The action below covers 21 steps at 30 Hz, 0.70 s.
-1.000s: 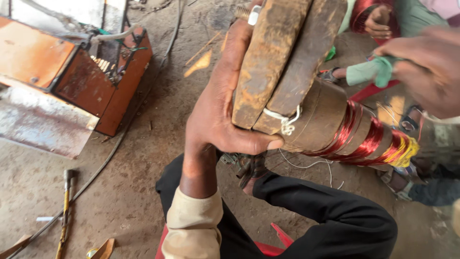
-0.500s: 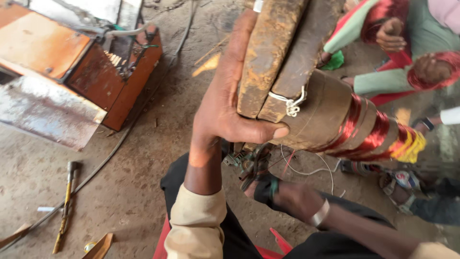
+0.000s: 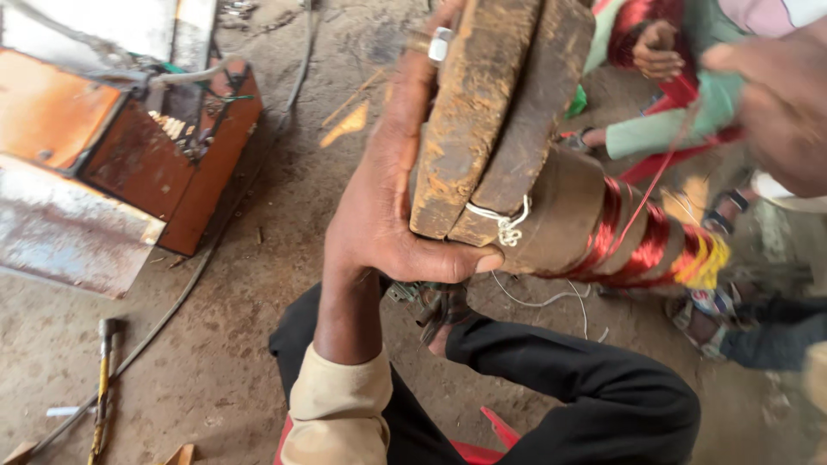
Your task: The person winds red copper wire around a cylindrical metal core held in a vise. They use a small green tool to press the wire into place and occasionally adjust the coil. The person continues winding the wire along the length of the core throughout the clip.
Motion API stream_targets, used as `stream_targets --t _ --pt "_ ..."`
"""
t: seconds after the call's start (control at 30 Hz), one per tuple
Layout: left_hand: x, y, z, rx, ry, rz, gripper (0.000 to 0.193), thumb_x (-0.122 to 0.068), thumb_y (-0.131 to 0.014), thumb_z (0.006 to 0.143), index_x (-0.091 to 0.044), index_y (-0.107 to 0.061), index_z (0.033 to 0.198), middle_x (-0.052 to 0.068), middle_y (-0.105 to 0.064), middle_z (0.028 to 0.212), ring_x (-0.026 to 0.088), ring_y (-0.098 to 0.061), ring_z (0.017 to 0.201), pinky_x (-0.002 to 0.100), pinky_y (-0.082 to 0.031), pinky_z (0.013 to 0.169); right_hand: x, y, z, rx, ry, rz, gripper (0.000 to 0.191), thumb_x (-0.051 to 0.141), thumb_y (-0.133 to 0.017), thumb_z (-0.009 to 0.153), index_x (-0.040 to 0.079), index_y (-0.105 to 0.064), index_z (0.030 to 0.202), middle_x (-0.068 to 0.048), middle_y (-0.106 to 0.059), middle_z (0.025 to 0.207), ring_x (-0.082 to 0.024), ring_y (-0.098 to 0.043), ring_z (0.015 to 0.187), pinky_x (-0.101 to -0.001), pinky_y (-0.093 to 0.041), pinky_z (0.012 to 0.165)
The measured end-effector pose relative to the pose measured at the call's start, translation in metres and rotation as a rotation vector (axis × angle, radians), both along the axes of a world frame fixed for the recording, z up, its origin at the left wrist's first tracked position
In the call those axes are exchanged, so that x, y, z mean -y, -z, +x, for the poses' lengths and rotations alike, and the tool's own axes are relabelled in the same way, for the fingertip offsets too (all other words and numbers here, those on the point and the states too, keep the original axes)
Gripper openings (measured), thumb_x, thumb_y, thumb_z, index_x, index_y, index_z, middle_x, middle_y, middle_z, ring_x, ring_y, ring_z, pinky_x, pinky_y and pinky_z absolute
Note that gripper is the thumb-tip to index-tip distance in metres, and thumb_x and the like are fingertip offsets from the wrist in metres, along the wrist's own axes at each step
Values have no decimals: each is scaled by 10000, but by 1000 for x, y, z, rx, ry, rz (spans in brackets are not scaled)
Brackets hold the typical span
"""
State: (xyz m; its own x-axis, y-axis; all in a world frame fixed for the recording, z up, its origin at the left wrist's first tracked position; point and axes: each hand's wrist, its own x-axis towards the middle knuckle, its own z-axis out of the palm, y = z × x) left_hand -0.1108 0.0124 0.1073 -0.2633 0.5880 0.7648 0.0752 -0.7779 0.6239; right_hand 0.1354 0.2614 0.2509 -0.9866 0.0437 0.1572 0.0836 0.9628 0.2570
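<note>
Rusty wooden block [image 3: 491, 112] upright; red-wound coil [image 3: 637, 237] tilted, seemingly attached.

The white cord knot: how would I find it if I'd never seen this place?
Start at the two rusty slabs gripped by the left hand. Follow them down to their lower end: the white cord knot sits there, pale against brown metal, unlike the red wire beside it.

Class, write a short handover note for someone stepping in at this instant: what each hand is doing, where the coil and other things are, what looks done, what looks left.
Left hand: grips the wooden blocks at the coil's near end, thumb under them.
Right hand: raised at upper right, blurred, by a red wire running up from the coil; a grip cannot be confirmed.
Done: several bands of red wire wound on; white string tied at the blocks.
Left: cannot be judged from this view.
Hammer lies on the ground at left.
</note>
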Motion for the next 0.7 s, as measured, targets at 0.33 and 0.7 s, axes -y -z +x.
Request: stream_targets --t 0.33,0.7 --pt "-3 6 -11 5 -178 -82 1254 -356 -920 675 -25 -196 1644 129 -372 1578 233 -369 1492 326 -275 1270 134 218 5 195 -155 -996 242 116 -571 975 -48 -610 1148 -216 -660 1118 -424 -662 963 -498 -517 766" --pt "-8 6 -1 76 39 -43 1269 -269 -950 679 -19 -168 1647 121 -393 1589 210 -407 1457 315 -302 1248 125 13 104 383 -401 252 456 178 -659 845 -43 -709 1241 -19 -470 695 -199 -506 558 -413 -399 467"
